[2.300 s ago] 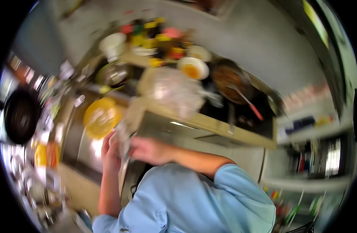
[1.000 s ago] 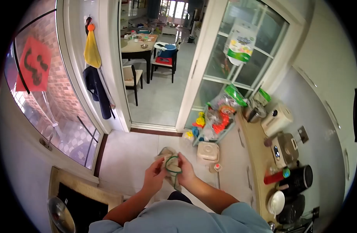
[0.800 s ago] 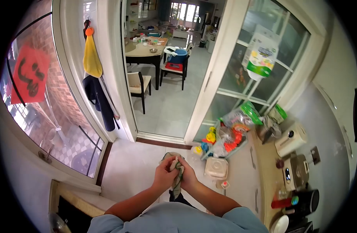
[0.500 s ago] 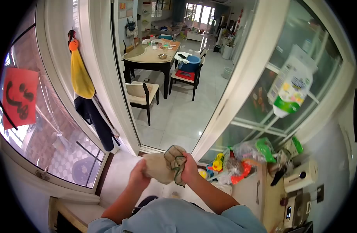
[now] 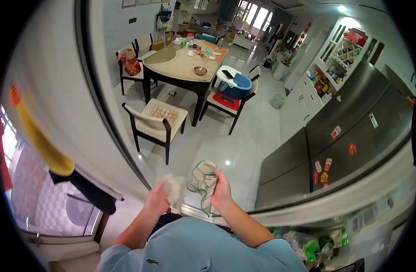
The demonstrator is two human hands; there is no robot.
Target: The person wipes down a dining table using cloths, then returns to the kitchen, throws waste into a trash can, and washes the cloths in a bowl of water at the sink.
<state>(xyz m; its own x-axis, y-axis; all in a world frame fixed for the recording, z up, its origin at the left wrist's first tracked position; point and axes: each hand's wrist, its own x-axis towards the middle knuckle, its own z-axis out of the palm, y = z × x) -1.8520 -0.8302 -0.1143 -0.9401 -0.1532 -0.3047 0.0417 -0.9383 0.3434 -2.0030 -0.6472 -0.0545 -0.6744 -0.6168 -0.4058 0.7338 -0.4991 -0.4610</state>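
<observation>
In front of my chest, my right hand [image 5: 222,192] grips a crumpled beige cloth with green edging [image 5: 202,177], which hangs down past the fingers. My left hand [image 5: 156,199] is closed around a pale cloth [image 5: 173,190], smeared by motion. A gap shows between the two cloths, and whether they join lower down I cannot tell. Both hands are at about the same height, over the door threshold.
A dining table [image 5: 171,63] with jars and a metal bowl [image 5: 200,70] stands ahead. One chair [image 5: 160,138] carries a tray of eggs [image 5: 163,113]; another holds a blue basin [image 5: 235,87]. A dark fridge [image 5: 334,145] is at the right, the door frame [image 5: 58,68] at the left.
I have moved forward into the doorway, and the fridge and egg tray have come into view. The cloths, close together before, are now apart, with the left one moving.
</observation>
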